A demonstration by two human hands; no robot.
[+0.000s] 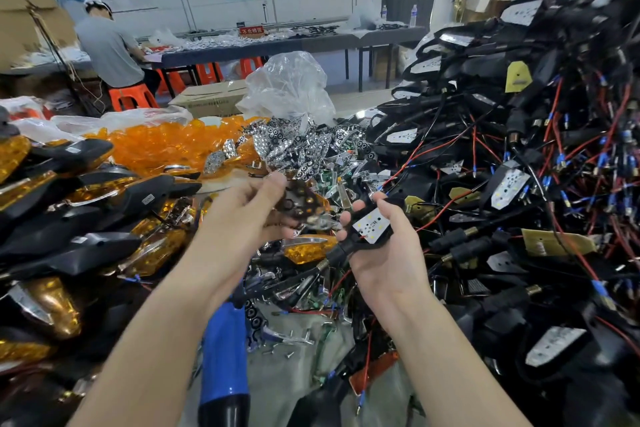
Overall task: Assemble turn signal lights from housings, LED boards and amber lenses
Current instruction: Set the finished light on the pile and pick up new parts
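— What has the left hand (pixel 242 218) got?
— Its fingers curl round an amber lens (pixel 304 203), above the middle of the tabletop (pixel 277 388)
— And the right hand (pixel 391 260)?
— It grips a black housing (pixel 349 243), white LED board (pixel 372 226) facing up, just beside the lens. Wired housings (pixel 519 184) heap along the right edge, finished lights (pixel 86 201) along the left

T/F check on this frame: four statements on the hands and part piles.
1. The right hand holds a black housing with a white LED board. True.
2. The left hand is empty. False: it holds an amber lens.
3. The amber lens pile lies far right. False: it lies left of centre; wired housings fill the right.
4. A blue-handled tool lies between the forearms. True.
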